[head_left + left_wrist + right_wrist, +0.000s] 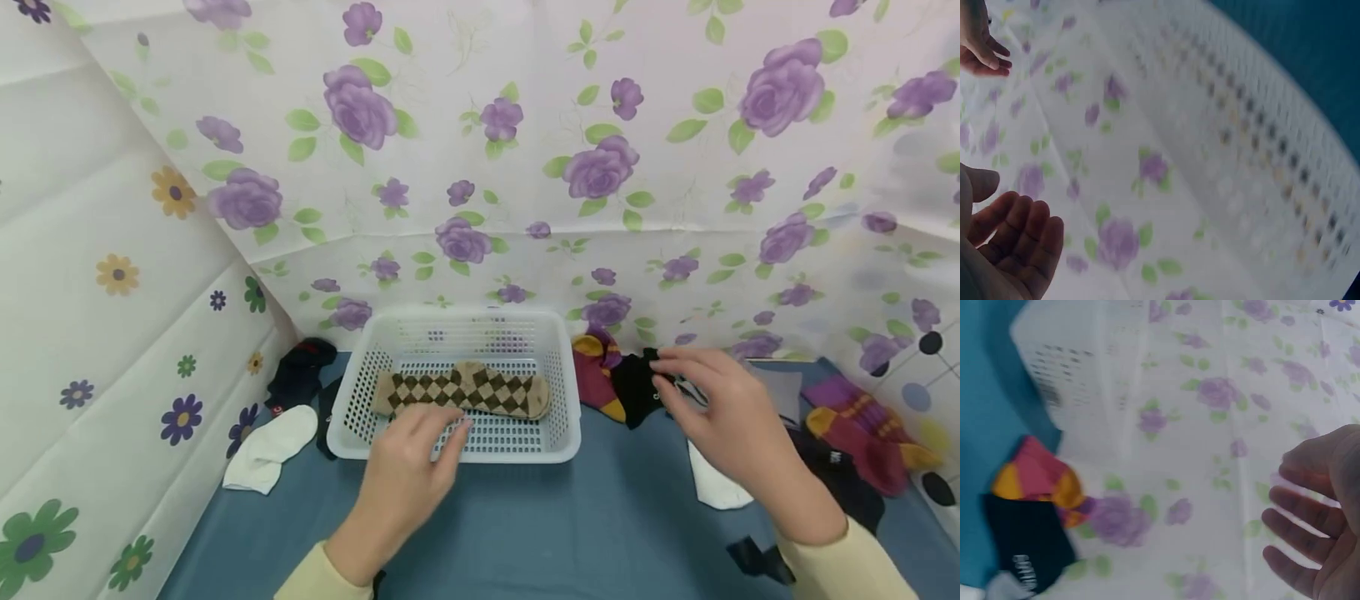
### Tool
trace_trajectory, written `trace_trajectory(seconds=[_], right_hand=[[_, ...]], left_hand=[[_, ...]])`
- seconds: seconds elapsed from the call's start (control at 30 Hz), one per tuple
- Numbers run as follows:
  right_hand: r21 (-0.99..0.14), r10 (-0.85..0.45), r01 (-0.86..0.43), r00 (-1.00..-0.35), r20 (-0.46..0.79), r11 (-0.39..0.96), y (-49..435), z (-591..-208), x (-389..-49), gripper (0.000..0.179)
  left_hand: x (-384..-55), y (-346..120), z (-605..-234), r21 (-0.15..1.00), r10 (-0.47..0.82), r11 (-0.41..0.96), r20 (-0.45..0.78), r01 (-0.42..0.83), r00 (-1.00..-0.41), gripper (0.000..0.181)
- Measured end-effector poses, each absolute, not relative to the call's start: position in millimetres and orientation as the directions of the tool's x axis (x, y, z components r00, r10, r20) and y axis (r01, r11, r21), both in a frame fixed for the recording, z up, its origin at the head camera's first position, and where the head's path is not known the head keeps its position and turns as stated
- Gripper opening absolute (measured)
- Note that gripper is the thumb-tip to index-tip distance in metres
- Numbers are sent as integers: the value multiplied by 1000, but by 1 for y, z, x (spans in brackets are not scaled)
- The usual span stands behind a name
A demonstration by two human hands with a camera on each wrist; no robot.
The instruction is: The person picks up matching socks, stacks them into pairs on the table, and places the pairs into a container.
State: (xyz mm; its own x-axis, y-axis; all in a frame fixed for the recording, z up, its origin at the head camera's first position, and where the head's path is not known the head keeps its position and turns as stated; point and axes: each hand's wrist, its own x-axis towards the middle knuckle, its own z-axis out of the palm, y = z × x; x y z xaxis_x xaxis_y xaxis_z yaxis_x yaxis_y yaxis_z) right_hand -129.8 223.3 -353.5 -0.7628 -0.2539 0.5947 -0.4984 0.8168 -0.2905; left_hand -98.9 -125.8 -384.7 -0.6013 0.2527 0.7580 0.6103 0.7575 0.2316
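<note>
A pair of beige and brown diamond-patterned socks point(495, 392) lies across the floor of a white perforated basket point(453, 457). Over the basket's front rim hovers my left hand point(408, 462), its fingers loosely bent and nothing between them. My right hand point(731, 417) is held in the air to the right of the basket, fingers relaxed and holding nothing. Behind and left of it are a black sock with white lettering point(636, 388) and a maroon and yellow sock point(596, 375). Beneath the right hand a white sock point(716, 479) is partly covered.
Left of the basket lie a white sock point(272, 446) and a dark navy sock point(296, 375). At the far right, another maroon and yellow sock point(870, 446) rests by black ones. Flowered sheeting point(465, 167) rises behind the blue cloth point(525, 533). A small black piece point(757, 558) sits near the right sleeve.
</note>
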Motion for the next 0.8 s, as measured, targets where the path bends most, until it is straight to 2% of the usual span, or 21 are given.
trace_trajectory(seconds=[0.1,0.17,0.23,0.37,0.47,0.67,0.8], right_hand=[[-344,-161,-371,-846,508,863,230,-375,-112,29],[-375,-103,-292,-887,450,880,235,-391,-105,34],[-389,-62,-206,-934,351,898,240,-407,-102,44],[-367,-48,-71,-996,70,928,253,-439,-107,70],[-318,-31,1,-995,-95,948,262,-458,-111,85],[-216,48,124,-944,-328,968,269,-483,-109,93],[-169,41,112,-925,-377,979,265,-490,-105,89]], left_hand=[[-90,-113,-398,198,307,701,783,685,-541,10],[-83,-105,-408,192,340,672,778,715,-528,6],[-77,-100,-419,208,377,649,747,732,-547,1],[-64,-94,-437,249,482,645,600,722,-638,10],[-60,-92,-445,255,547,668,469,699,-694,11],[-63,-90,-452,304,580,732,191,609,-792,19],[-68,-89,-454,342,568,767,34,544,-822,22]])
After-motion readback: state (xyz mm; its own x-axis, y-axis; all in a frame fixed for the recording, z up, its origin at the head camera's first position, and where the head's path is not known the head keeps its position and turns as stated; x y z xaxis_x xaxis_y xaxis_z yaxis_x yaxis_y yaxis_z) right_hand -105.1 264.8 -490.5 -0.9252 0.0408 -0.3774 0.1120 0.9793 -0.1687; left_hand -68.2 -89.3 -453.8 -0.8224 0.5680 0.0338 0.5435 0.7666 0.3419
